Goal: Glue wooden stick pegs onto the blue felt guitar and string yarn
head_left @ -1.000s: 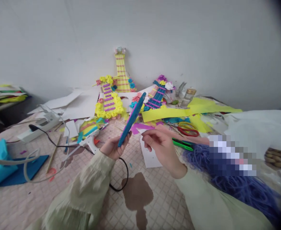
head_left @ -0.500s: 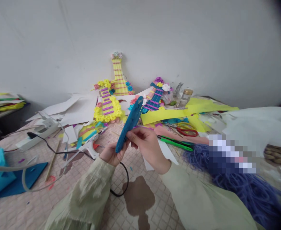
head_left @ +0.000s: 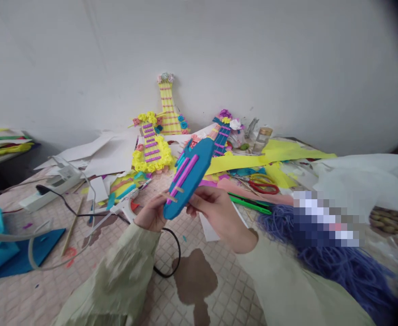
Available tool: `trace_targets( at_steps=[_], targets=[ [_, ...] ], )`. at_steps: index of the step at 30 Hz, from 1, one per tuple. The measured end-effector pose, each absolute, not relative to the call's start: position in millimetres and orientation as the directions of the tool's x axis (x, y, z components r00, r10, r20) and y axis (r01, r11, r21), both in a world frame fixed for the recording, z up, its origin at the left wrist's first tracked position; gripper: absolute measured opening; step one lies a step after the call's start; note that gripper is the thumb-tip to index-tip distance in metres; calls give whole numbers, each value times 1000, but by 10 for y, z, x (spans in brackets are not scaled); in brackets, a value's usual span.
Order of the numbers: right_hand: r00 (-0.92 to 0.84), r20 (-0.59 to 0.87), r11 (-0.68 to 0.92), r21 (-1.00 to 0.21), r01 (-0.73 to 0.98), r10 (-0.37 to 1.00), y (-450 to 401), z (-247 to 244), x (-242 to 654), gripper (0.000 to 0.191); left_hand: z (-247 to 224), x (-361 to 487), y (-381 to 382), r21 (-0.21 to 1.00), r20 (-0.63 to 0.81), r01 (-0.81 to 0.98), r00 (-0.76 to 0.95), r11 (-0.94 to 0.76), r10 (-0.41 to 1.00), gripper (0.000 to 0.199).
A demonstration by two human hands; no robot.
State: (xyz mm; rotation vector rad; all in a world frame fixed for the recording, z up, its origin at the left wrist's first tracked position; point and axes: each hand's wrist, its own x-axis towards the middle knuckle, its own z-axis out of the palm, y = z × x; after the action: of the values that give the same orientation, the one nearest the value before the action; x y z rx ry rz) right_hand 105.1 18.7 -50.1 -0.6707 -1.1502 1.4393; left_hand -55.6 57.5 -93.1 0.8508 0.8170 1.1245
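Observation:
In front of me, a flat blue craft piece is tilted, with purple strips along its left face and short pale stick ends poking out. My left hand holds its lower left side; the fingers are partly hidden behind it. Gripping the lower right edge, my right hand is closed with thumb and fingers pinched there. Behind the held piece leans a blue decorated frame with purple bars and flowers. To its left stand a yellow flowered frame and a taller yellow one.
A white glue gun lies left of my hands, near a power strip with cables. On the right are a green cutter, red-handled scissors, yellow paper and a bundle of purple-blue cord. A glass jar stands behind.
The blue piece has turned from nearly edge-on so its face with purple strips shows. Both hands keep hold of it, and the view has shifted slightly.

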Motion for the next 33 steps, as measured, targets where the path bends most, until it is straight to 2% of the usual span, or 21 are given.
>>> trace_targets(
  at_steps=[3,6,9,13,16,18,23,33],
  targets=[
    [-217,135,20,-885,-465,967,118,-603,1208,7,-931,-524,564,864,-61,-496,56,81,997,27],
    [-228,38,-97,-829,-551,973,114,-728,1315,8,-952,-496,557,859,51,-500,-126,-108,991,42],
    [-209,-62,-171,-811,-559,976,158,-856,1356,12,-1036,-489,568,870,172,-429,-196,-242,965,51],
    [-152,-97,-167,-810,-563,984,195,-976,1366,12,-1178,-485,587,885,295,-297,-236,-358,926,61],
    [-128,-101,-156,-806,-571,987,188,-1032,1376,12,-1225,-457,566,889,349,-229,-218,-395,911,62],
    [-88,-80,-114,-848,-517,993,180,-1071,1380,14,-1226,-429,540,890,368,-196,-226,-412,902,61],
    [56,12,29,-949,-313,998,183,-1194,1379,15,-1219,-381,502,915,292,-195,-283,-352,914,63],
    [37,-46,-30,-933,-358,998,218,-1265,1399,25,-1255,-361,508,903,289,-244,-264,-354,920,58]
  ],
)
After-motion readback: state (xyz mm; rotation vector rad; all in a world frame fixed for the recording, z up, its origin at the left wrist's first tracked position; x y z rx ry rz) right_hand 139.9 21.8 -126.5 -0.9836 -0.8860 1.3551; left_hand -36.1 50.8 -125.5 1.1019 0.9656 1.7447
